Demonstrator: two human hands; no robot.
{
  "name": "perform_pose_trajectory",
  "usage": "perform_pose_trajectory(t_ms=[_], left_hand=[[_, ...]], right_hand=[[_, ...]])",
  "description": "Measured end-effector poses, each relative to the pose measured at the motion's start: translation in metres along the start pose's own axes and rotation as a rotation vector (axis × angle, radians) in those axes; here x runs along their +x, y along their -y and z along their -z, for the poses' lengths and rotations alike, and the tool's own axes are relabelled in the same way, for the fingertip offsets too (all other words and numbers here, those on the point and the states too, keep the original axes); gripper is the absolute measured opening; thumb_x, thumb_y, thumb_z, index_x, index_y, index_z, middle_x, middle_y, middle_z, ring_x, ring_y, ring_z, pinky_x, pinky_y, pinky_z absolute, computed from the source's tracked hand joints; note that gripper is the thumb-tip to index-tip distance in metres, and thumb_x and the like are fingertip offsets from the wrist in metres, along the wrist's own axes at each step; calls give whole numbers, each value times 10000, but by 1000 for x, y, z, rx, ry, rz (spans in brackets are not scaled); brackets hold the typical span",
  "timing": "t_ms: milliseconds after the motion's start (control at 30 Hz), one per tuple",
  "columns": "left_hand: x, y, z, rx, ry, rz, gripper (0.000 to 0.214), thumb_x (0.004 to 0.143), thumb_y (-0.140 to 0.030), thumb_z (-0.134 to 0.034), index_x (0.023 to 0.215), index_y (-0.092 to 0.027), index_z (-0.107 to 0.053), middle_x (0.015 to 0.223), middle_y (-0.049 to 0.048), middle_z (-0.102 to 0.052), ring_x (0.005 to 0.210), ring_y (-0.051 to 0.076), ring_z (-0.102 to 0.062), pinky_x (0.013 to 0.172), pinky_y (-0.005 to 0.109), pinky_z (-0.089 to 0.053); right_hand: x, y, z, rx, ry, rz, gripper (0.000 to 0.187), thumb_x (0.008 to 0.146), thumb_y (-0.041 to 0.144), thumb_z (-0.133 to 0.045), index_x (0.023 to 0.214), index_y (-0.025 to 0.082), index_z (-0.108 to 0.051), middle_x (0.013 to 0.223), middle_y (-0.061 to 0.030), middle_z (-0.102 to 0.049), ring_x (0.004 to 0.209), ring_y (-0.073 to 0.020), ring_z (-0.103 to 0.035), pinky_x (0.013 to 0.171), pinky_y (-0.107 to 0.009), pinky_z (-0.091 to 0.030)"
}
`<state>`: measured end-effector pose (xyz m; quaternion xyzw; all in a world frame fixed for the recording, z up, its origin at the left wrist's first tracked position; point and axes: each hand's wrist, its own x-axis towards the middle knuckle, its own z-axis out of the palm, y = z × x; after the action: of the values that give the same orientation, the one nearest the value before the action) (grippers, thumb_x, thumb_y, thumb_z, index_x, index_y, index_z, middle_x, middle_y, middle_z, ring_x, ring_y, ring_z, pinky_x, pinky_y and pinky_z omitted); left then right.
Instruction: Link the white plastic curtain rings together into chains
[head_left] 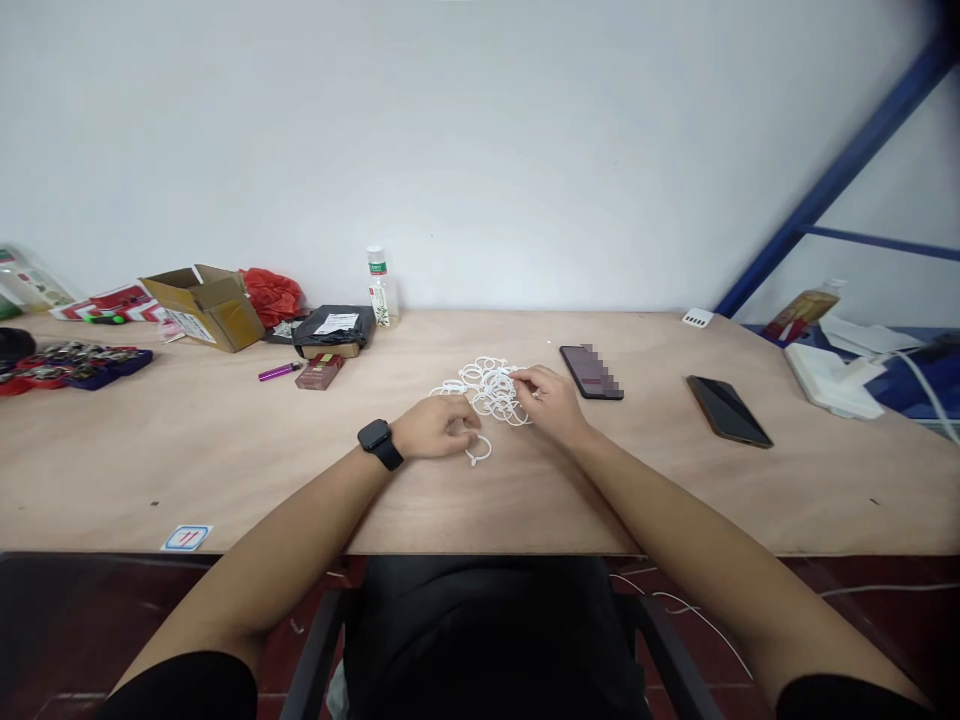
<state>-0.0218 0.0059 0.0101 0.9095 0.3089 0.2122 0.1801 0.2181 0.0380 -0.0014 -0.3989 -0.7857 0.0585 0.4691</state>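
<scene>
A loose pile of thin white rings (489, 384) lies on the wooden table (675, 480) in front of me. My left hand (439, 427), with a black watch on the wrist, is curled in a pinch on a single white ring (480, 452) that rests on the table just in front of the pile. My right hand (549, 398) rests at the pile's right edge with its fingers bent and pinching into the rings there.
Two dark phones (591, 371) (727, 409) lie to the right. On the left are a maroon packet (320, 370), a purple lighter (278, 372), a black bag (334, 329), a cardboard box (205, 305), a small bottle (380, 287) and a tray of small parts (71, 361). A white power strip (831, 380) sits far right.
</scene>
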Motion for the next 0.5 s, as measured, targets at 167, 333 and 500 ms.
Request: perform_pose_trajectory(t_ms=[167,333,500], left_hand=[[-1,-4,-9,-48,130,11,217,690,-258,-728,889,-185,-681,955,36,-641,865,169,-603,811,279,-465],[0,0,-13,28,102,33,226,778,-394,-692,861,-185,-663,915,36,-620,818,157,-587,759,270,-453],[1,6,-15,27,71,20,285,848,-457,-630,932,-185,-654,960,48,-656,833,157,-604,768,266,-446]], right_hand=[[-1,-4,1,30,2,-53,164,848,210,-559,906,191,-711,801,-48,-675,681,-162,-596,643,-292,-480],[-9,7,1,114,238,96,139,843,225,-577,880,204,-709,749,-27,-668,608,-132,-554,604,-269,-446],[-14,25,0,158,468,263,93,820,234,-608,856,213,-691,725,-9,-650,660,-135,-570,651,-259,-449]])
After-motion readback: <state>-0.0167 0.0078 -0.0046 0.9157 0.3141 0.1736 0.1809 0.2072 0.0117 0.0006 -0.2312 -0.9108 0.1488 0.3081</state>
